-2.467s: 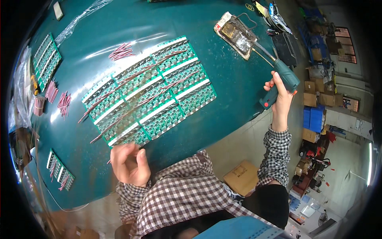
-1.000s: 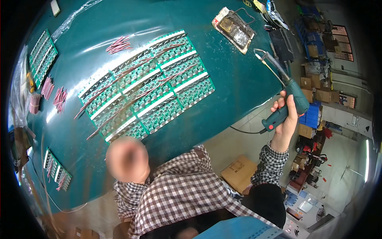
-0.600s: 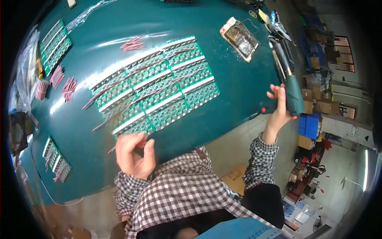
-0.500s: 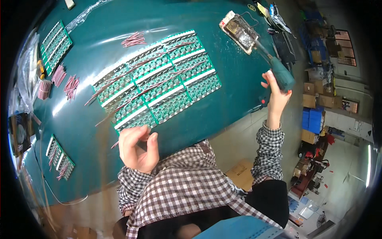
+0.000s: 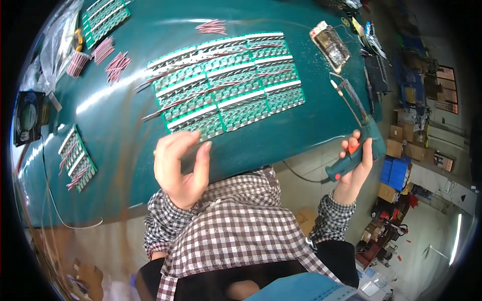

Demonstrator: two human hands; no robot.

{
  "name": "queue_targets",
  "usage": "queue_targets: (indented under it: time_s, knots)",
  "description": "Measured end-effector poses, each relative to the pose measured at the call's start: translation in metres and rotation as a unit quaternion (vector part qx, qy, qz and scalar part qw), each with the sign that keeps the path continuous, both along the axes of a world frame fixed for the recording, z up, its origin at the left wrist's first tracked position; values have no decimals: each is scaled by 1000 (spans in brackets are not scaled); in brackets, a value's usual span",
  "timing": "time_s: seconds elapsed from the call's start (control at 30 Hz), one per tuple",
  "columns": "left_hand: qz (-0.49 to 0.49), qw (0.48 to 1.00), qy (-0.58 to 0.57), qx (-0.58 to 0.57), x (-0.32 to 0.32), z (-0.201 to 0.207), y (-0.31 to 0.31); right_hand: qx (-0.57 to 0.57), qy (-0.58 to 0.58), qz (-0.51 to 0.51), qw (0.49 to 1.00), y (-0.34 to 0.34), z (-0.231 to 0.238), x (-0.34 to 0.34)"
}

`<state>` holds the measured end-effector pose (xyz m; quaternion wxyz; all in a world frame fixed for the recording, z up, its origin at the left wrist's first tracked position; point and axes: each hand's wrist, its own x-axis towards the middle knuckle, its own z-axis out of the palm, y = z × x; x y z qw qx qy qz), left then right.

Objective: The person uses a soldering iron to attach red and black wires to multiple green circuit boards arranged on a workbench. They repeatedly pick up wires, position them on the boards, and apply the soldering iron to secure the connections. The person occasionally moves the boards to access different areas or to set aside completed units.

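Note:
My right hand (image 5: pixel 355 181) grips a green soldering gun (image 5: pixel 373 136) with a red trigger, at the right edge of the table. Its metal tip and thin solder feed tube point up and away from me. My left hand (image 5: pixel 176 168) hovers at the near edge of a block of green circuit boards (image 5: pixel 236 111), fingers curved and thumb apart, with nothing visible between them. Red and black wires (image 5: pixel 193 97) lie across the rows of boards. Beyond the gun's tip sits a shallow soldering tray (image 5: pixel 331 46) with a dark, crusted inside.
Wire bundles lie on the green table (image 5: pixel 120 165): one loose pile (image 5: pixel 211 26) behind the boards, several at left. More circuit boards stand at far left (image 5: pixel 106 20) and near left (image 5: pixel 78 158). A black fan (image 5: pixel 29 118) is at the left edge. Tools crowd the back right corner.
The soldering gun has come away from the tray, toward me, and now shows its trigger side. My left hand stays by the boards' near edge. The whole view has shifted.

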<state>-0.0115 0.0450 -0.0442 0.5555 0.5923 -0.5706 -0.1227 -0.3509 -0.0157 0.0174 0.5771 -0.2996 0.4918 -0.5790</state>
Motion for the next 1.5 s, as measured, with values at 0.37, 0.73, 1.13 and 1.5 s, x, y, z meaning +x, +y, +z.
queue_targets:
  time_s: [0.37, 0.73, 1.13, 1.5]
  knots:
    - [20, 988, -103, 115, 25, 2, 4, 129, -237, 123, 955, 17, -10, 29]
    - [3, 973, -129, 189, 31, -13, 3, 78, 101, 177, 976, 54, -13, 75]
    - [-20, 975, -101, 195, 31, -20, -6, 117, 200, 194, 953, 66, -14, 108]
    - [-21, 960, -123, 250, 30, -16, -10, 118, 257, 204, 937, 66, -15, 116]
